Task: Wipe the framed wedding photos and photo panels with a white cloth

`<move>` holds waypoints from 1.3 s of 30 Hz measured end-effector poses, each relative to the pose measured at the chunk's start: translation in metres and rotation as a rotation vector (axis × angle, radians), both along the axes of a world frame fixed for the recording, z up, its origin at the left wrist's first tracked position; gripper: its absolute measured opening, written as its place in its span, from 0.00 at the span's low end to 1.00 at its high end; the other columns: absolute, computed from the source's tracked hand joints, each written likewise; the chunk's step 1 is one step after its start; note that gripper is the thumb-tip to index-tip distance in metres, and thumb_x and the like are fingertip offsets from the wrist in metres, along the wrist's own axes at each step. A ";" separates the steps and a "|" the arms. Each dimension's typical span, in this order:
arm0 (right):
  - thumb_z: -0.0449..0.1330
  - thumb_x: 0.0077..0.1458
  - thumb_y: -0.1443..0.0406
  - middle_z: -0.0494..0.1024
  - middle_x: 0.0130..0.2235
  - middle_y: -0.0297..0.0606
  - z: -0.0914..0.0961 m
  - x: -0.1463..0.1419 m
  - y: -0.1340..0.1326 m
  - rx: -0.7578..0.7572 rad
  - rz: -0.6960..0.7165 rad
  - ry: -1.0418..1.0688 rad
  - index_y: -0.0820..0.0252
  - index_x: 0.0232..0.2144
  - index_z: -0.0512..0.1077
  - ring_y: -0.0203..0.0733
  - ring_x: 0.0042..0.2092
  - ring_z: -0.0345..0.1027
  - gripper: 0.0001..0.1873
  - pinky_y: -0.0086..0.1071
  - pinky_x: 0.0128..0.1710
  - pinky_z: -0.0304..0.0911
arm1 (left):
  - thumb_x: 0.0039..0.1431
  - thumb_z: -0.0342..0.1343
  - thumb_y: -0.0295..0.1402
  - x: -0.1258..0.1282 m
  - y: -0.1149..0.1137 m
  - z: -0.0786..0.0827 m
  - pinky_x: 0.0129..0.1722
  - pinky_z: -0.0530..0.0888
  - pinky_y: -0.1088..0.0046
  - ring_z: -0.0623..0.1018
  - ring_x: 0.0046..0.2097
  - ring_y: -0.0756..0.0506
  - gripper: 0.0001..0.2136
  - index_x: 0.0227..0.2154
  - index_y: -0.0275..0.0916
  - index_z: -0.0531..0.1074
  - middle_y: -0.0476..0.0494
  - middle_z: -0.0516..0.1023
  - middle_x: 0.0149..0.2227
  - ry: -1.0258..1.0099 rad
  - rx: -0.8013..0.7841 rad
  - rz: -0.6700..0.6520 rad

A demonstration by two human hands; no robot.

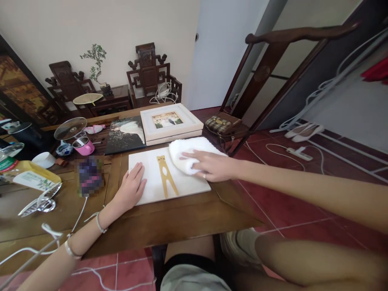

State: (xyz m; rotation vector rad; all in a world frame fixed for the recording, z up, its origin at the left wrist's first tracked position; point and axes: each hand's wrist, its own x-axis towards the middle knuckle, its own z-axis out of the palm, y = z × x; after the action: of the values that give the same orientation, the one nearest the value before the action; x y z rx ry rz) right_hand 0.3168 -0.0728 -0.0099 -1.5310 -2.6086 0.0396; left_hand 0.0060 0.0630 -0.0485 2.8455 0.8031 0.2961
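Note:
A white picture frame (pixel 182 186) lies face down on the wooden table (pixel 169 220), its gold stand (pixel 166 174) showing on the back. My left hand (pixel 131 190) rests flat on the frame's left edge, fingers stretched out. My right hand (pixel 212 165) presses flat on a white fluffy cloth (pixel 184 151) that lies over the frame's upper right part.
Behind lie a white framed photo (pixel 170 121) and a dark photo print (pixel 125 135). To the left stand a pink cup (pixel 84 146), a small fan (pixel 70 128), a yellow packet (pixel 30 174) and white cables (pixel 48 236). A dark wooden chair (pixel 273 72) stands at the table's right.

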 end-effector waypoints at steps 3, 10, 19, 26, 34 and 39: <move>0.55 0.54 0.68 0.63 0.63 0.51 -0.014 -0.010 -0.025 0.090 0.223 0.070 0.60 0.31 0.75 0.56 0.67 0.47 0.08 0.58 0.64 0.45 | 0.68 0.39 0.36 0.000 0.000 -0.001 0.64 0.57 0.50 0.55 0.69 0.38 0.23 0.64 0.36 0.55 0.32 0.56 0.67 0.000 0.008 0.006; 0.56 0.53 0.69 0.63 0.63 0.50 -0.018 -0.020 -0.034 0.091 0.285 0.204 0.60 0.30 0.75 0.51 0.68 0.45 0.07 0.54 0.66 0.42 | 0.68 0.39 0.35 -0.001 0.000 0.001 0.64 0.57 0.49 0.55 0.69 0.37 0.23 0.64 0.35 0.55 0.31 0.55 0.68 0.005 -0.001 -0.005; 0.53 0.59 0.63 0.67 0.61 0.50 0.010 -0.008 0.028 -0.157 -0.097 0.199 0.61 0.33 0.74 0.56 0.61 0.59 0.11 0.49 0.57 0.57 | 0.68 0.38 0.36 0.000 0.000 0.002 0.64 0.57 0.48 0.55 0.69 0.37 0.23 0.64 0.36 0.55 0.32 0.56 0.67 0.015 -0.014 -0.001; 0.50 0.61 0.61 0.77 0.44 0.50 0.022 -0.003 0.059 -0.229 -0.182 0.139 0.63 0.34 0.74 0.52 0.46 0.69 0.15 0.42 0.47 0.61 | 0.68 0.39 0.36 0.002 0.000 0.003 0.65 0.56 0.50 0.54 0.69 0.37 0.24 0.64 0.34 0.55 0.30 0.55 0.68 0.012 -0.010 -0.005; 0.55 0.56 0.65 0.69 0.59 0.51 0.005 -0.015 0.011 -0.051 -0.012 0.170 0.60 0.28 0.75 0.55 0.59 0.63 0.10 0.49 0.56 0.56 | 0.69 0.38 0.36 0.000 0.000 0.003 0.64 0.57 0.48 0.54 0.69 0.37 0.23 0.64 0.35 0.54 0.31 0.55 0.68 0.026 -0.024 -0.011; 0.57 0.51 0.66 0.74 0.55 0.50 0.000 -0.038 -0.033 0.011 0.177 0.211 0.57 0.27 0.75 0.54 0.57 0.65 0.06 0.50 0.55 0.58 | 0.69 0.39 0.35 -0.001 0.000 0.000 0.64 0.56 0.48 0.54 0.69 0.37 0.23 0.64 0.36 0.54 0.31 0.55 0.68 0.004 -0.010 -0.008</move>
State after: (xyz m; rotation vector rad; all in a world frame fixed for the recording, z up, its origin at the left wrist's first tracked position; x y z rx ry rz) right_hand 0.2791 -0.1061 -0.0097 -1.2145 -2.5608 0.1917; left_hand 0.0049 0.0629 -0.0481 2.8399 0.7910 0.2849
